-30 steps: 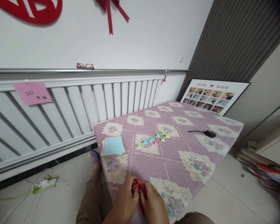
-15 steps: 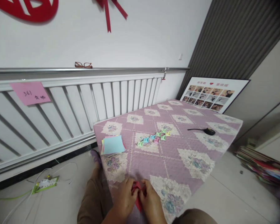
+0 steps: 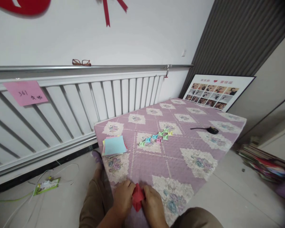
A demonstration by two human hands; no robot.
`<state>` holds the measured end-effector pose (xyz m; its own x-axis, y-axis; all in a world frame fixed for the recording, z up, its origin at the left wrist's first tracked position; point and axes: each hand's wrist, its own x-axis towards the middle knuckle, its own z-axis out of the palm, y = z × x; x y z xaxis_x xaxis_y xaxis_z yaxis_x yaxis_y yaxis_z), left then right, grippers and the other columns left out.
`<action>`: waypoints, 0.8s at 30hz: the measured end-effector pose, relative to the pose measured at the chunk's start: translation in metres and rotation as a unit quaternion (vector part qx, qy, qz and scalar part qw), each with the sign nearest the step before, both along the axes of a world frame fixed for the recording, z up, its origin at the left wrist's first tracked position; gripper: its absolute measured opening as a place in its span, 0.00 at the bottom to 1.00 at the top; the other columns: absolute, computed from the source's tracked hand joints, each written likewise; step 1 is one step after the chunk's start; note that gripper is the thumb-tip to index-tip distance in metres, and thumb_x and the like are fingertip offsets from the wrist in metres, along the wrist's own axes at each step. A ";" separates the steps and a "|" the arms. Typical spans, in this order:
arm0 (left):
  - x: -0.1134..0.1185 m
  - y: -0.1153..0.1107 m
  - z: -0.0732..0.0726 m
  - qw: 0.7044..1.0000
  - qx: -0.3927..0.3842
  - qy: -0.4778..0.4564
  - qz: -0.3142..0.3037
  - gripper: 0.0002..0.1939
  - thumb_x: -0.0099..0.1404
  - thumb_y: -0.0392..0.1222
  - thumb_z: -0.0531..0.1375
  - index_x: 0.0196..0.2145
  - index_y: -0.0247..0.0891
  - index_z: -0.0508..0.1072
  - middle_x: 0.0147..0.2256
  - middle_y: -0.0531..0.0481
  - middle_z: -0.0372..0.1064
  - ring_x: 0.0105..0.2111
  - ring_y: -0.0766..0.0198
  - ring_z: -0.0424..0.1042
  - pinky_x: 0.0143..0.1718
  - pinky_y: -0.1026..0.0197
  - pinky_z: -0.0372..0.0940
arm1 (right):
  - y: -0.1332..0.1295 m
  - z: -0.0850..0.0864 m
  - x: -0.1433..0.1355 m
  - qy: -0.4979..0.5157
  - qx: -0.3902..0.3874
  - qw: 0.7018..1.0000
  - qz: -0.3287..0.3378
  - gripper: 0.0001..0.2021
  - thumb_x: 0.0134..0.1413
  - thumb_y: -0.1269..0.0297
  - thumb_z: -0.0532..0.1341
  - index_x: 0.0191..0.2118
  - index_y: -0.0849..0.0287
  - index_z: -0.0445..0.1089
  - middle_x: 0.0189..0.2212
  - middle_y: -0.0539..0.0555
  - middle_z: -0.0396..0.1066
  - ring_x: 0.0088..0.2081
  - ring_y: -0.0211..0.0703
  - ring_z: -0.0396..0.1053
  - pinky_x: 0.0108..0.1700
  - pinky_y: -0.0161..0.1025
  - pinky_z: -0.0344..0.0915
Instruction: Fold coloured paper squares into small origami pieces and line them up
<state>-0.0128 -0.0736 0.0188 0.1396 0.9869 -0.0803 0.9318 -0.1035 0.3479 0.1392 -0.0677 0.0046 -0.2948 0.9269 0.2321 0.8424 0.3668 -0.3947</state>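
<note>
A folded piece of red paper [image 3: 137,197] is held low over the near end of the cloth-covered table [image 3: 144,164]. My left hand [image 3: 123,195] grips its left side, and my right hand [image 3: 152,202] grips its right side. Both hands have their fingers curled in, with the fingertips partly hidden. Farther up the table lies a cluster of small folded paper pieces [image 3: 159,140] in green, blue, pink and yellow. To the left of them sits a stack of square coloured paper sheets [image 3: 115,145], a light blue one on top.
A black object with a thin strap [image 3: 212,130] lies on the table's right part. A photo board [image 3: 219,91] leans at the far end. Along the left runs a white radiator [image 3: 85,101]; eyeglasses [image 3: 82,62] rest on the pipe above. A power strip [image 3: 47,186] lies on the floor.
The red paper now shows more of its surface between my hands, as a pointed diamond shape. My hands have moved slightly apart. The view has shifted a little.
</note>
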 end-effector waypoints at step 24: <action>-0.014 -0.023 -0.015 0.993 0.061 0.036 -0.098 0.14 0.70 0.38 0.50 0.50 0.43 0.69 0.48 0.49 0.67 0.48 0.57 0.61 0.49 0.55 0.57 | -0.010 -0.016 0.006 -0.071 0.081 0.993 0.052 0.17 0.53 0.73 0.59 0.47 0.48 0.70 0.34 0.50 0.69 0.37 0.43 0.65 0.39 0.37 0.57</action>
<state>-0.0271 -0.0967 0.0038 0.3285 0.9443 0.0212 0.9117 -0.3229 0.2542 0.1451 -0.0779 -0.0110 -0.4283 0.8436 0.3239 0.8394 0.5042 -0.2030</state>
